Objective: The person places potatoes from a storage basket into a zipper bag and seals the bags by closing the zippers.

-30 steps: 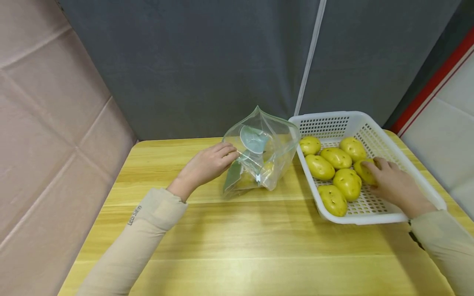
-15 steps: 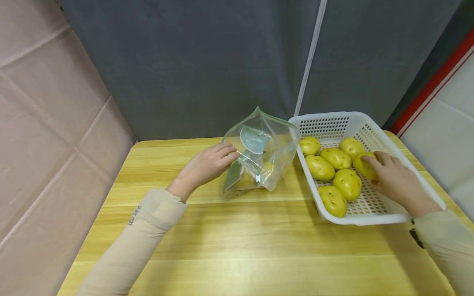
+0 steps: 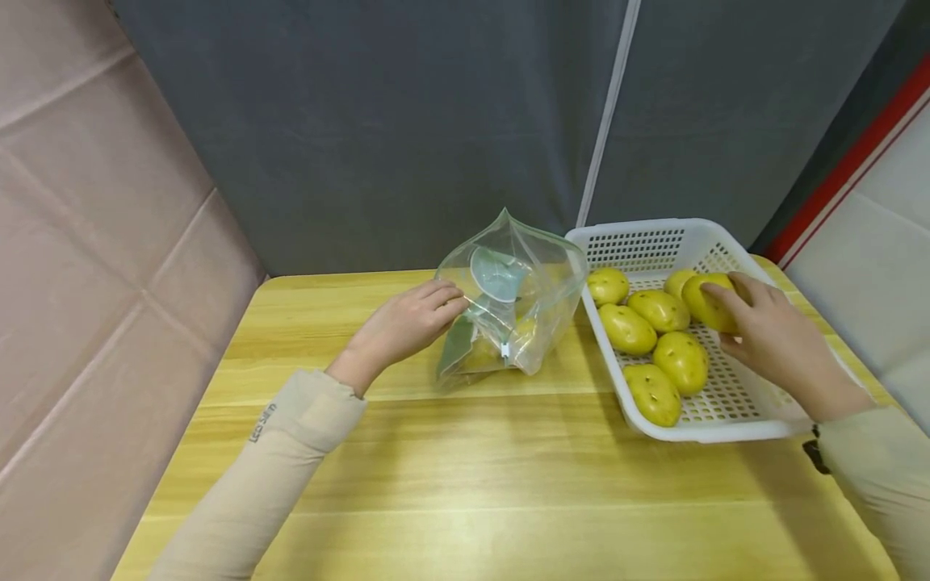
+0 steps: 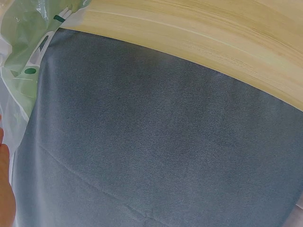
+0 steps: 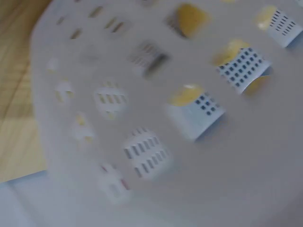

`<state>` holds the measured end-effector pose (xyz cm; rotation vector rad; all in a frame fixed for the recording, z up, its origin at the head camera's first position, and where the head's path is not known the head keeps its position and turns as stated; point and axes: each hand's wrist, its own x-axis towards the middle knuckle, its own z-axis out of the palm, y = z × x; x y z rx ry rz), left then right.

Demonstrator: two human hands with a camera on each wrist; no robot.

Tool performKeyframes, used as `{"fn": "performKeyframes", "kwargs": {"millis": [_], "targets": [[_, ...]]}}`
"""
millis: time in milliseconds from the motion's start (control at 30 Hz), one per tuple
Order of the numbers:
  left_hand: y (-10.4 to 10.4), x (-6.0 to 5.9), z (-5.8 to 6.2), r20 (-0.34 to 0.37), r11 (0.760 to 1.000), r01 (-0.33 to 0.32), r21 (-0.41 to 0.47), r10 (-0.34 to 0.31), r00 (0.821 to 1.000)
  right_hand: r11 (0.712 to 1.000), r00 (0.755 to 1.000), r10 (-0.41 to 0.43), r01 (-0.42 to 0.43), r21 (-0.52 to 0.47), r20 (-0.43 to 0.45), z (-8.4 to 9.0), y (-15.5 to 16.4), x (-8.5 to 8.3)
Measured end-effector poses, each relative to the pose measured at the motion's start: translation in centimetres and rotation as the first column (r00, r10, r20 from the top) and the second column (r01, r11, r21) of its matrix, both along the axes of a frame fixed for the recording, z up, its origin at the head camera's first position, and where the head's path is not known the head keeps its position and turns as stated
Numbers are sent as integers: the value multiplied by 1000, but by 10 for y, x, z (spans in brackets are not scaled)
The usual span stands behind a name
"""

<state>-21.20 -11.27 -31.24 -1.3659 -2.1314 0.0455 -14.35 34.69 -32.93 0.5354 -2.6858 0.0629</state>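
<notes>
My left hand [image 3: 425, 313] holds the rim of a clear zip bag [image 3: 541, 298] by its left side, fingers curled over the edge. The bag stands with its mouth spread, and yellow shows through its lower part. In the left wrist view a bit of the bag [image 4: 21, 52] and a sliver of the hand [image 4: 5, 189] appear at the left. My right hand [image 3: 781, 347] grips a yellow potato [image 3: 705, 303] over the right part of a white plastic basket [image 3: 792, 315]. Up close, the right wrist view has only the basket wall [image 5: 189, 161], blurred.
Several more potatoes [image 3: 657, 311] lie in the basket. Basket and bag stand side by side on a wooden table [image 3: 465, 484]. Behind its far edge hangs a dark grey curtain [image 3: 378, 137]; a pale padded wall [image 3: 109, 242] rises on the left.
My right hand has lifted the potato up from among the others and a little to the left, so it now overlaps the one behind. The left hand and the bag have stayed put.
</notes>
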Motion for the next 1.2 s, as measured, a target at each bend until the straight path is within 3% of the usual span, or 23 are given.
{"fn": "performKeyframes", "kwargs": {"millis": [233, 533, 933, 1200], "targets": [[0, -1, -1, -8, 1000, 2, -2, -2, 1000, 999, 996, 31, -34, -31, -88, 16, -13, -1], [0, -2, 0, -17, 1000, 15, 8, -15, 1000, 990, 977, 128, -136, -37, -173, 36, -35, -1], [0, -3, 1, -26, 1000, 18, -7, -19, 999, 980, 964, 167, -185, -70, -208, 55, -65, -2], [1, -3, 2, -25, 1000, 25, 1, -25, 999, 962, 934, 205, -247, -113, -291, 68, -88, -5]]}}
